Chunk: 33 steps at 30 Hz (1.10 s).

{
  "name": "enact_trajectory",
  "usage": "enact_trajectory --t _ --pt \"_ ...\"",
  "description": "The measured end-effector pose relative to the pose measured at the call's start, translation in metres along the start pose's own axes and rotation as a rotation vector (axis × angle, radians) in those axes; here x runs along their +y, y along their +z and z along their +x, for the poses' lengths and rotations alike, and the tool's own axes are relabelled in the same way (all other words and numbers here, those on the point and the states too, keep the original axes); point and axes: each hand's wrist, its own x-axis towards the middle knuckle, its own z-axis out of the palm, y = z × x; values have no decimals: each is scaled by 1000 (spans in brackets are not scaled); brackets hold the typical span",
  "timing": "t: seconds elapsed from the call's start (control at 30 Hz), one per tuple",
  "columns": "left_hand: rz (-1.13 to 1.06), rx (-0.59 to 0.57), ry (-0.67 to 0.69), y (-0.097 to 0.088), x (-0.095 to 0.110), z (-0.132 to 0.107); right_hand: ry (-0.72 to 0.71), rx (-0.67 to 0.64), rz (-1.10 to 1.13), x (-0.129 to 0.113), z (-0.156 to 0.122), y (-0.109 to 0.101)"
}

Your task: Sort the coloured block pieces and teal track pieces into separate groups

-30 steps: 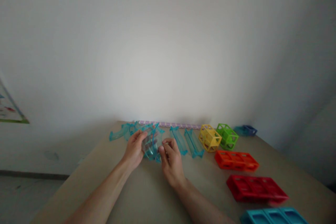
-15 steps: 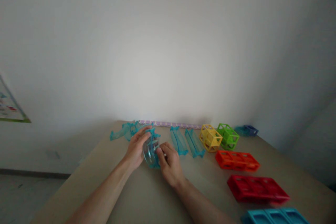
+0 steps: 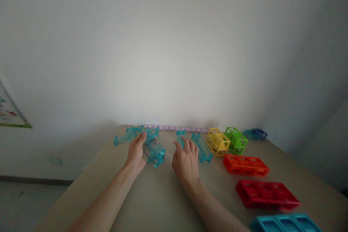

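Right hand (image 3: 187, 160) moved near two straight tracks (image 3: 201, 147).

- Held piece (image 3: 154, 148): clear teal plastic, smooth, glossy with highlights.
- Tracks (image 3: 201, 148): see-through plastic, smooth, softly shiny.
- Yellow frame (image 3: 218, 140), green frame (image 3: 236, 139): opaque plastic, smooth.
- Orange block (image 3: 246, 165), red block (image 3: 268, 193): opaque plastic, smooth, slight sheen.
- Blue block (image 3: 284, 223): smooth opaque plastic.
- Table (image 3: 152, 199): smooth, matt; material hard to tell.
- Wall (image 3: 163, 61): matt, smooth, looks painted.

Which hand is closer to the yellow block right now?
Right. The right hand is left of the yellow block, with a blue strip between them. The left hand is farther left, holding a curved blue piece.
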Motion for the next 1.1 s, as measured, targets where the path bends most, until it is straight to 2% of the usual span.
enact_trajectory --t 0.1,0.2,0.33,0.43,0.57,0.67,0.77,0.83,0.9,1.0,1.1 --pt "1 -11 -1 -2 -1 0 65 -113 -158 7 1 4" --pt "14 -5 -17 -3 -1 1 87 -169 -209 10 0 6" --pt "21 17 -3 -3 -1 2 94 -111 -193 7 -1 3" --pt "21 14 20 -5 -2 4 -18 -51 30 -1 -1 -4" --pt "31 -5 74 -6 -4 4 -339 -203 469 -15 -7 -12" --pt "73 -20 81 -5 -5 2 -346 -248 583 -22 -11 -12" --pt "138 -50 95 -5 -7 1 -264 -141 612 -23 -11 -8" --pt "254 -43 176 -9 -9 3 -199 -35 607 -21 -8 -4" --pt "485 -66 316 -14 -11 6 -129 51 568 -18 -6 0" --pt "977 -278 498 -22 -12 7 -13 67 453 -13 -3 5" --pt "1386 -470 532 -27 -14 4 70 19 343 -10 -1 7"
